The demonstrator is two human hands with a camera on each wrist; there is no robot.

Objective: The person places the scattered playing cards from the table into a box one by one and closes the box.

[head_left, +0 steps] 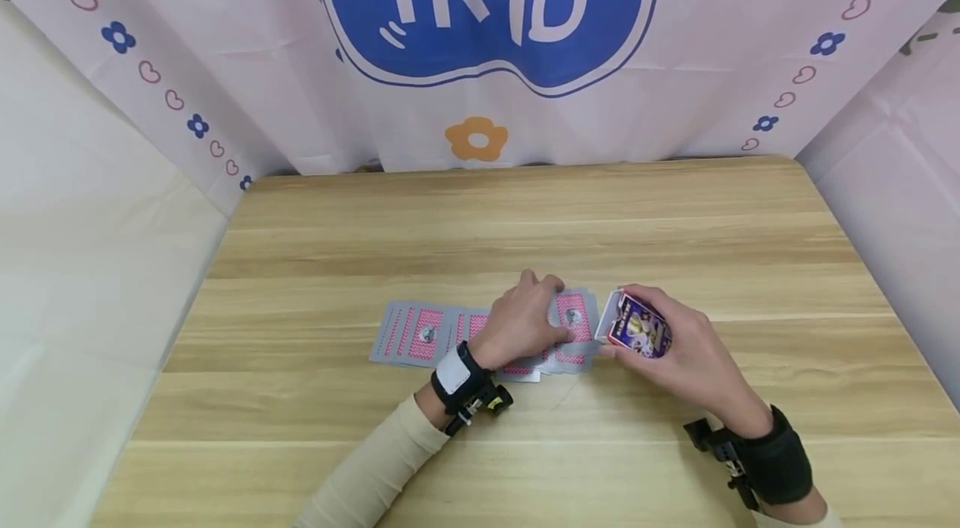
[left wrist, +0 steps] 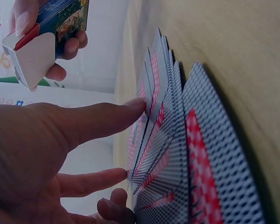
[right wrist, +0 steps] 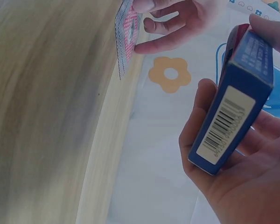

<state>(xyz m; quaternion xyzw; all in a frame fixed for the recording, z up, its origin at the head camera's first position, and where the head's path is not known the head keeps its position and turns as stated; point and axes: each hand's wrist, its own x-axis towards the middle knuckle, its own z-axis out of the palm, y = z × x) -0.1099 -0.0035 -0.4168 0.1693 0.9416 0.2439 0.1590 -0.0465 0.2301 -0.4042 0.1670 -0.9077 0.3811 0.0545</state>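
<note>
A row of overlapping playing cards (head_left: 426, 335) lies face down on the table, with red-patterned backs and grey borders. My left hand (head_left: 521, 320) reaches over the right part of the row. Its thumb (left wrist: 116, 114) touches the cards, and the index fingertip comes right to their far edge. My right hand (head_left: 693, 353) grips a card box (head_left: 637, 328) just right of the row, thumb on one side and fingers on the other. The box is tilted with its white flap (left wrist: 35, 58) open toward the cards; a barcode label (right wrist: 226, 123) faces the right wrist camera.
The wooden table (head_left: 525, 220) extends around the cards on all sides. Behind it hangs a white cloth (head_left: 247, 3) with a blue emblem, and pale cloth walls stand left and right. Both wrists wear black straps with small cameras.
</note>
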